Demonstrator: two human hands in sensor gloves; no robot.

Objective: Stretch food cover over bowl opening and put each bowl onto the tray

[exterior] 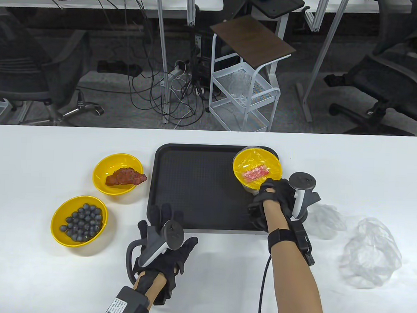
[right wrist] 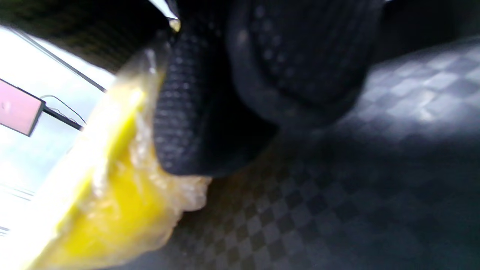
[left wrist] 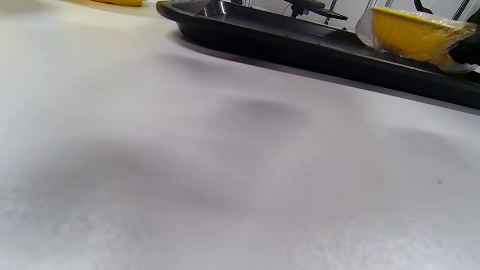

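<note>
Covered bowl (exterior: pixel 257 164) of pink food, tilted over the tray's (exterior: pixel 193 190) far right corner, gripped by right hand (exterior: pixel 274 195). Left hand (exterior: pixel 168 244) flat on counter (exterior: pixel 34 277), fingers spread. Roughly 1 of 3 done; meat bowl (exterior: pixel 117 173), berry bowl (exterior: pixel 79 220) uncovered, 2 covers (exterior: pixel 370 255) waiting.

Your left hand (exterior: pixel 166 241) lies flat near the bottom centre of the table view, palm down, gloved fingers spread and straight, holding nothing, with its tracker strapped across the back and the forearm entering from the bottom edge. Your right forearm reaches up and forward from the bottom right, bare between wrist strap and elbow. Your right hand (exterior: pixel 274 197) is raised at its end, gloved fingers (right wrist: pixel 180 112) curled round the near rim of a covered bowl (exterior: pixel 257 165), gripping it.
</note>
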